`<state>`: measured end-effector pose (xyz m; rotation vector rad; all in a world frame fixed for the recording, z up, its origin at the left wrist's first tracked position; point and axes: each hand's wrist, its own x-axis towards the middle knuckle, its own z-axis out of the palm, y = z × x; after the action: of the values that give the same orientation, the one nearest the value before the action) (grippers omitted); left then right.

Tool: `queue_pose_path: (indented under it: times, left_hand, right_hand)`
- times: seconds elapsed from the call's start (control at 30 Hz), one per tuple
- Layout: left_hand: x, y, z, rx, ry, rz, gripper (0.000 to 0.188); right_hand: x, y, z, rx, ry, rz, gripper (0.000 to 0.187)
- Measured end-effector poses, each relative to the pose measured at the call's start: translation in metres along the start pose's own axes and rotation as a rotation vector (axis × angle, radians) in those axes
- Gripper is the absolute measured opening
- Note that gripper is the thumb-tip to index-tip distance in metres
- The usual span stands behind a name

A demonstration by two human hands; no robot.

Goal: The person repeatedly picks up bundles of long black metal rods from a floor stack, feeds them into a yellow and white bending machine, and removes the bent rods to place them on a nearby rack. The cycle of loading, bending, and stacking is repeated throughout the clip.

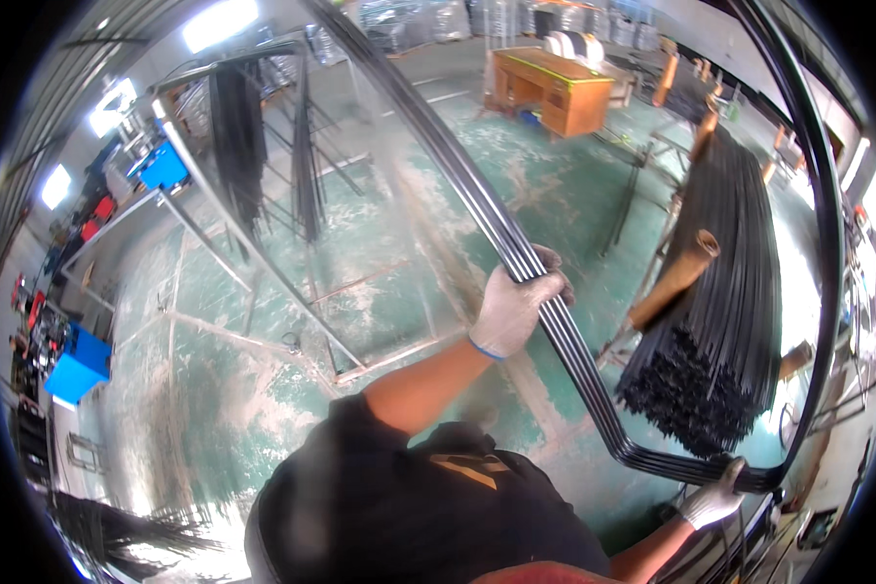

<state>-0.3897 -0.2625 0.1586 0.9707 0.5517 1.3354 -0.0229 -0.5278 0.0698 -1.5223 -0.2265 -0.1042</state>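
A bundle of several long, glossy black rods or tubes [584,365], bent into a wide U, runs from the top of the head view down past my body and up again at the right. My left hand [516,307], in a whitish work glove with a blue cuff edge, is closed around the left leg of the bundle. Lower right, my right hand [714,496], gloved too, grips the short bottom stretch near the right bend. Its fingers are partly hidden by the rods.
A thick stack of straight black rods [730,292] lies on a rack at the right, beside a brown cardboard tube [676,277]. Metal frames [234,224] hung with black rods stand at the left. Farther off are a wooden desk [555,88] and a blue box [80,362].
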Motion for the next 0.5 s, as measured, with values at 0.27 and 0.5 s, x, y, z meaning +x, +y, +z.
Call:
queue_pose_path:
  times: [0.27, 0.5]
  left_hand:
    - [0.059, 0.091, -0.146, -0.055, 0.276, 0.166, 0.018]
    - [0.163, 0.193, -0.316, -0.039, 0.313, 0.4, 0.014]
  right_hand:
    - [-0.041, -0.085, 0.212, -0.063, -0.212, -0.488, 0.04]
    - [-0.103, -0.266, 0.469, -0.141, -0.535, -1.111, 0.033]
